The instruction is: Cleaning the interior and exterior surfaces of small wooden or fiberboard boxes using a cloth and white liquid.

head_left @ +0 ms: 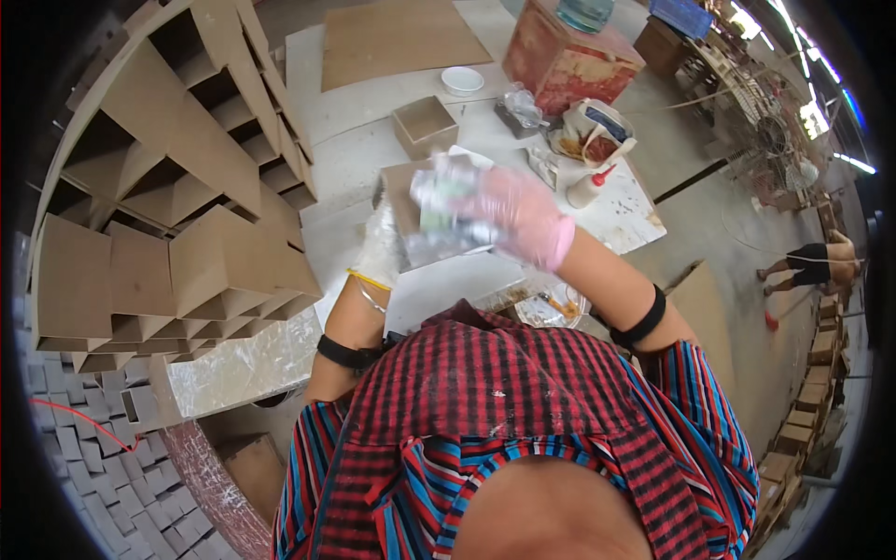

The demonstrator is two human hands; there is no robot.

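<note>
Over the white worktable, my left hand [382,233], in a whitish glove with a yellow band at the wrist, is closed on the left side of a brown board box [399,189]. Part of that box is hidden behind my hands. My right hand [527,219], in a pink glove, is closed on a crumpled white and greenish cloth-like wad [450,194], blurred by motion, over the box. Just beyond them sits a small open board box [425,128]. A white bottle with a red nozzle [588,189] stands right of my right hand.
Stacked open board boxes [159,159] rise high on the left. The worktable [345,140] also bears a white bowl [463,81], a flat brown board [401,39], a stained red box [569,61] and a stained white container [590,131]. Another person [826,261] is far right.
</note>
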